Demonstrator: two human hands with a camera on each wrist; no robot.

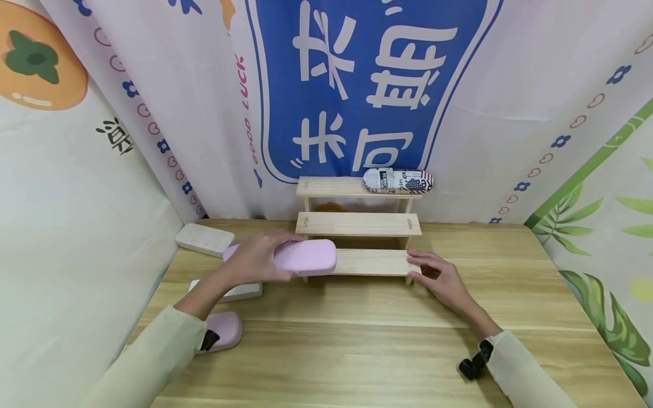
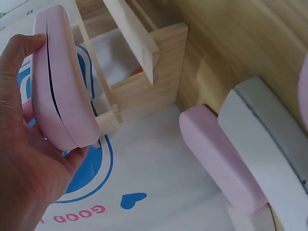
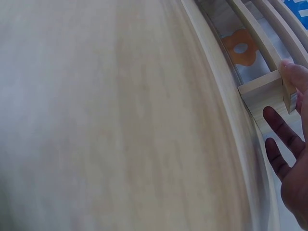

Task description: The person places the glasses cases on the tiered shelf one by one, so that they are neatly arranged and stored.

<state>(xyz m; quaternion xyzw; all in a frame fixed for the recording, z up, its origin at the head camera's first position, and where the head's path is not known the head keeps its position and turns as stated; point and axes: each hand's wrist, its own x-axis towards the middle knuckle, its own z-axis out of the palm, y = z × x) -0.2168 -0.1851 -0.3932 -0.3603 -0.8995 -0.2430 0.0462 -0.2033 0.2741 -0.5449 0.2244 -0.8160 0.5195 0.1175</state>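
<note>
While a pink case point(image 1: 308, 256) is being gripped by the left hand point(image 1: 257, 258), the lowest wooden shelf point(image 1: 372, 262) is being pinched by the right hand point(image 1: 446, 283).

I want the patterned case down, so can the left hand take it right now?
Probably not: the left hand holds a pink case, though nothing seems to block the way to the patterned case.

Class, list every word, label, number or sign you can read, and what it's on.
"GOOD LUCK": pink, on the curtain.
"未来可期": white, on the curtain's blue panel.
Lettering on the patterned case: too small to read surely.
Black character on the left cloth: unclear.
Blue character at the curtain's top edge: cut off.
Marks on the wooden stand: too small to read.
</note>
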